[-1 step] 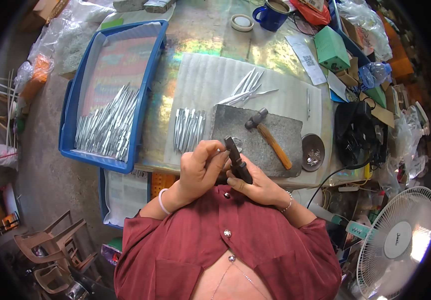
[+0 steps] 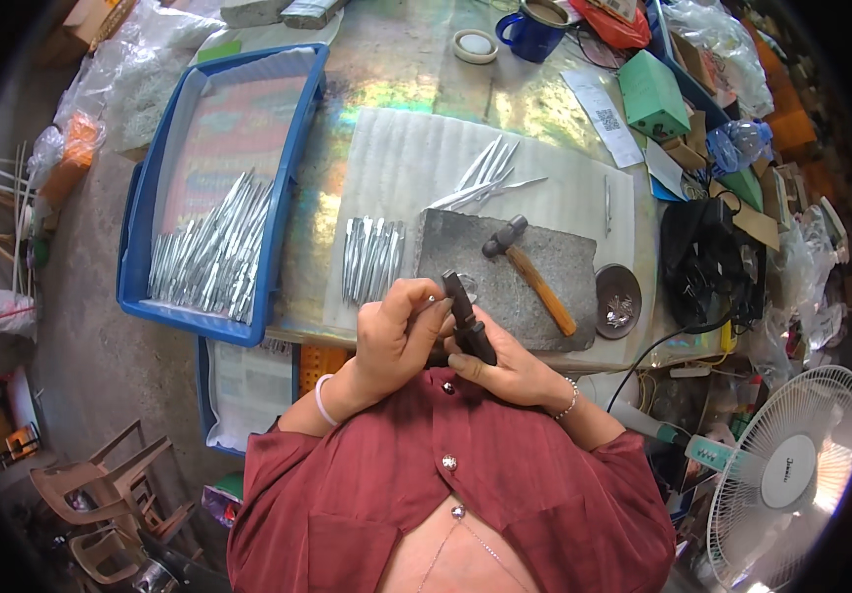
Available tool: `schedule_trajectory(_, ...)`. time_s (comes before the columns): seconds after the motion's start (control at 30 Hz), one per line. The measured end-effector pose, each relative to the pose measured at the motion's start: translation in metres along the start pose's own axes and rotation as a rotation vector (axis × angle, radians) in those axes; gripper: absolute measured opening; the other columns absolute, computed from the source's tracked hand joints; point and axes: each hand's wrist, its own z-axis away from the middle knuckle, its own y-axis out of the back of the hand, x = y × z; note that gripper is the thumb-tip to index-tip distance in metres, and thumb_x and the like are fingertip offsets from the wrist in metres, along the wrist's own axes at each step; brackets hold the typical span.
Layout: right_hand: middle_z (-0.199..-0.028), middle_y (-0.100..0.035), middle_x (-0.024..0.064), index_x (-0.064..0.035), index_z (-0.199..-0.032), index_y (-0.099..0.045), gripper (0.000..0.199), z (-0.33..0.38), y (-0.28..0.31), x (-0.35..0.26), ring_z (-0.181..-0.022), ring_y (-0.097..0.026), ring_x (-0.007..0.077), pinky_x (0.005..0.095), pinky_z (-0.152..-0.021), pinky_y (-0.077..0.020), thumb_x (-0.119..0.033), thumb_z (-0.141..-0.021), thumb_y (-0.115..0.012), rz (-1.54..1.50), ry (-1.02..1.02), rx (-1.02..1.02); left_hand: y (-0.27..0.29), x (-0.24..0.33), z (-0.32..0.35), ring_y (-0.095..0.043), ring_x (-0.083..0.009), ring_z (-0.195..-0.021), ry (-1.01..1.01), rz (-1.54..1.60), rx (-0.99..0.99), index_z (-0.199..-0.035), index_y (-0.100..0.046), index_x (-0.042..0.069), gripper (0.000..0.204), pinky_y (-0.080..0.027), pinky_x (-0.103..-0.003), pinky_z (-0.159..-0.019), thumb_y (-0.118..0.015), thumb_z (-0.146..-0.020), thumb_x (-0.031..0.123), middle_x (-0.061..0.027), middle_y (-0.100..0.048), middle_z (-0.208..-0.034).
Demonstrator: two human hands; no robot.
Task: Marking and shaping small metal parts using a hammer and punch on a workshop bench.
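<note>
Near the table's front edge, my left hand (image 2: 403, 326) is closed in a pinch on a small metal piece (image 2: 432, 298); only its silvery tip shows, the rest hidden by the fingers. Beside it, my right hand (image 2: 501, 364) is wrapped round a dark plier-like tool (image 2: 467, 318), its blocky end pointing up and away from me. The left fingertips are right next to that tool. Just beyond my hands lies a grey stone slab (image 2: 569, 252), with a wooden-handled hammer (image 2: 536, 284) resting on it. A row of slim silvery metal pieces (image 2: 372, 259) lies left of the slab.
At left, a blue tray (image 2: 266, 247) holds many slim metal pieces. More pieces (image 2: 485, 178) lie on the white foam sheet (image 2: 386, 148) behind the slab. A small dark bowl (image 2: 619, 301) with metal bits is right of it. A blue mug (image 2: 534, 38) stands far back; a fan (image 2: 786, 474) is lower right.
</note>
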Motion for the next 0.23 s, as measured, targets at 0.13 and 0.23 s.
schedule_trajectory(0.13,-0.109,-0.047,0.0057,-0.0078,-0.136,-0.029,0.055,0.000,0.009,-0.014,-0.095,-0.048,0.0101,0.0269,-0.082,-0.0436,-0.030,-0.094,-0.057,-0.283,-0.053,-0.184,-0.004,-0.003,-0.003,-0.053,-0.0089,-0.047,-0.106,-0.138,0.053,-0.095,-0.051,0.001,0.015,-0.039,-0.024,-0.043,-0.059,-0.084,-0.005,-0.0037,-0.054,-0.059)
schedule_trajectory(0.23,-0.111,-0.049,0.0051,-0.0089,-0.141,-0.024,0.062,0.002,0.023,-0.029,-0.099,-0.051,0.0136,0.0271,-0.085,-0.0441,-0.031,-0.093,-0.057,-0.445,-0.079,-0.258,0.002,-0.013,0.002,-0.057,-0.0140,-0.047,-0.218,-0.278,0.112,-0.095,-0.052,0.001,0.017,-0.041,-0.024,-0.044,-0.061,-0.081,-0.001,-0.0067,-0.060,-0.066)
